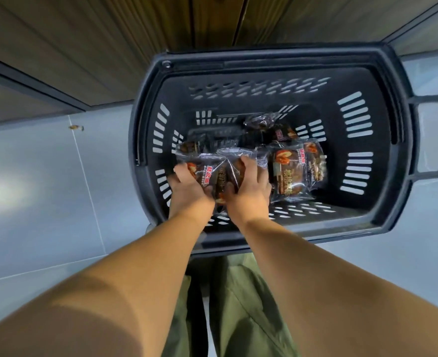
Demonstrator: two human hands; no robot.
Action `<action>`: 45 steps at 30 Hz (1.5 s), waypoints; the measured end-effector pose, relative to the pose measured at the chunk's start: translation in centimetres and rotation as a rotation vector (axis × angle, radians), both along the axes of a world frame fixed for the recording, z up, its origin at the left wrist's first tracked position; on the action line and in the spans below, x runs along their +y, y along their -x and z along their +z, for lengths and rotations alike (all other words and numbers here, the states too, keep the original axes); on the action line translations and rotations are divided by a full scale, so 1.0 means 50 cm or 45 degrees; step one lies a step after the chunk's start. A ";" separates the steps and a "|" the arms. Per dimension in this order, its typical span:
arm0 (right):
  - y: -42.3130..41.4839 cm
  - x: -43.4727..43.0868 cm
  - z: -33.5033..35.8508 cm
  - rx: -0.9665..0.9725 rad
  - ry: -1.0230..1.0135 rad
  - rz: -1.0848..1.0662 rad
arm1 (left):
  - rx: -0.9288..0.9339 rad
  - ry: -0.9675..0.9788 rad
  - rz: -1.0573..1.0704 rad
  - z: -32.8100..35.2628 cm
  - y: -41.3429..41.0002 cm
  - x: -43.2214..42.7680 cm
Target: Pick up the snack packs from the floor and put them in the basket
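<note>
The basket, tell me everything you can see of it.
The basket is dark plastic, rectangular, with a thick rim and slotted walls and bottom. A loop handle juts from its right side. It sits upright beside a wooden wall. Inside lie snack packs; the left hand and right hand reach in, gripping packs.

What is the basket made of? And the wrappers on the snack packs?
The basket looks like hard, matte dark plastic: moulded slots pierce its walls. The snack packs seem wrapped in thin, shiny clear plastic film: it crinkles and glints.

Shop-like interior: black shopping basket (264, 56), grey tiled floor (45, 189), wood panelling (96, 47).
</note>
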State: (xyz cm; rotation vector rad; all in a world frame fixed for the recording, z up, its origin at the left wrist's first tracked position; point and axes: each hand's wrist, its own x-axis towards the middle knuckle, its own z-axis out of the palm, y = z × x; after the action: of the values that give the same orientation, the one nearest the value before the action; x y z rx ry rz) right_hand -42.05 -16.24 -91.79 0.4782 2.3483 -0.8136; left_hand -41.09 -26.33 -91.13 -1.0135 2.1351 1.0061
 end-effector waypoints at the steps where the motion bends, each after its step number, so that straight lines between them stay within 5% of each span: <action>1: -0.002 -0.003 -0.004 -0.003 -0.010 0.013 | -0.006 0.003 0.024 -0.006 -0.001 0.001; 7: 0.010 -0.012 0.019 -0.152 -0.141 0.085 | -0.129 0.056 -0.058 0.001 0.006 0.007; 14: 0.049 -0.011 0.150 0.024 -0.175 0.069 | -0.072 0.143 -0.117 0.111 0.046 -0.002; 21: 0.088 -0.009 0.398 0.179 -0.083 0.084 | 0.162 0.102 -0.198 0.362 0.100 -0.042; 28: 0.059 -0.008 0.679 0.185 0.071 0.062 | 0.121 0.223 -0.460 0.655 0.077 -0.058; 35: -0.019 -0.008 0.865 0.290 0.173 0.098 | 0.262 0.222 -0.391 0.858 -0.022 -0.074; 45: -0.070 -0.004 0.957 0.420 0.163 0.236 | 0.399 0.278 -0.178 0.955 -0.103 -0.079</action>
State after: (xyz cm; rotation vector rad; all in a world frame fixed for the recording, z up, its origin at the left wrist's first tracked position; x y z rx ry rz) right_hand -38.57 -16.45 -43.96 0.0728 2.5693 -1.0079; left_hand -35.93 -30.27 -43.38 -0.8312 2.5799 0.9278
